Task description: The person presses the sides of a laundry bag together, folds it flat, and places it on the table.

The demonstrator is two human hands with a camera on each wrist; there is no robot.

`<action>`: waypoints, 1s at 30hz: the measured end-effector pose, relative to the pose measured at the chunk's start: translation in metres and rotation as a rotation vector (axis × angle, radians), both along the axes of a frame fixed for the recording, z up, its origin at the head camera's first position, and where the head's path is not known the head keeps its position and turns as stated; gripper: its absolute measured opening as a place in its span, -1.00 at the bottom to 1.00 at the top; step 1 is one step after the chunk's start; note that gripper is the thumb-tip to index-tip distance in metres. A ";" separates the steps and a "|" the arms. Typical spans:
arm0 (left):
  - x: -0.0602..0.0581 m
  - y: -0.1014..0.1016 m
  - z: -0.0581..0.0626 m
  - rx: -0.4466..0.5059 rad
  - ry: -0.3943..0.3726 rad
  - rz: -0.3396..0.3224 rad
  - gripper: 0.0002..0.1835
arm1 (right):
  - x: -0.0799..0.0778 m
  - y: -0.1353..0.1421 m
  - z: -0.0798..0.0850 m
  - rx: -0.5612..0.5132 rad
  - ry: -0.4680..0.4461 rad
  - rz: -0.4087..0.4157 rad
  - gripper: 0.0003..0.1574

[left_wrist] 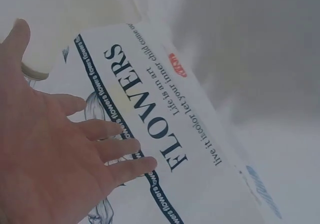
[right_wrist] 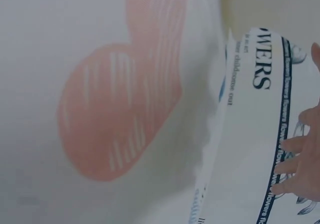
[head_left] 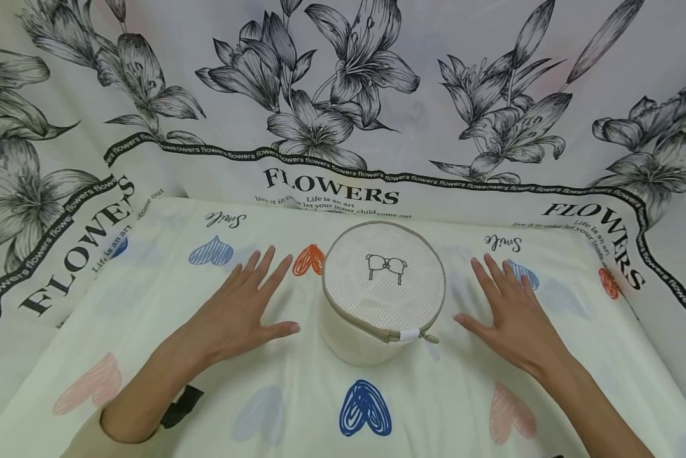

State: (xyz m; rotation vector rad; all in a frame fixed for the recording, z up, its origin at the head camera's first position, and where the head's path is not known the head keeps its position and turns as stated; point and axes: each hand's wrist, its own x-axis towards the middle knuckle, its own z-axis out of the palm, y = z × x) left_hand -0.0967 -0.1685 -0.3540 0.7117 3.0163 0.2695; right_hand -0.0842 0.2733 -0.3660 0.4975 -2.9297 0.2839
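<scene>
- Sitting upright between two hands, the round zip bag (head_left: 383, 296) is on the heart-print cloth (head_left: 434, 407), lid side up, with a little line drawing on top.
- Left hand (head_left: 241, 310): fingers straight and spread, thumb toward the bag but apart from it, gripping nothing.
- Right hand (head_left: 510, 316): same deal on the other side, nothing in it. Can't tell if either hand rests on the cloth or floats just above.
- Zip pull (head_left: 431, 338) is at the lid's near right edge, just beside a white tab (head_left: 409, 334). Lid looks fully on from this angle.
- My read on the step: a ready pose or a pause, no actual handling going on.
- Working that zip would call for the left hand steadying the side while the right pinches the pull, imo. Walls look soft, so go easy squeezing.
</scene>
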 end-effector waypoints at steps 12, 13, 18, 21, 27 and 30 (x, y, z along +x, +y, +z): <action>0.001 0.012 0.015 0.103 -0.001 -0.048 0.02 | 0.002 -0.013 0.020 -0.116 0.046 0.020 0.06; 0.001 0.013 0.016 0.111 0.003 -0.055 0.02 | 0.002 -0.014 0.021 -0.120 0.046 0.023 0.05; -0.001 0.018 0.020 0.156 0.033 -0.096 0.02 | 0.002 -0.019 0.028 -0.136 0.049 0.040 0.04; -0.003 0.022 0.022 0.185 0.043 -0.119 0.03 | 0.002 -0.023 0.031 -0.154 0.050 0.051 0.03; -0.005 0.030 0.023 0.231 0.060 -0.160 0.02 | 0.004 -0.030 0.036 -0.211 0.025 0.071 0.00; -0.006 0.033 0.023 0.257 0.069 -0.179 0.01 | 0.006 -0.034 0.038 -0.246 0.007 0.084 -0.02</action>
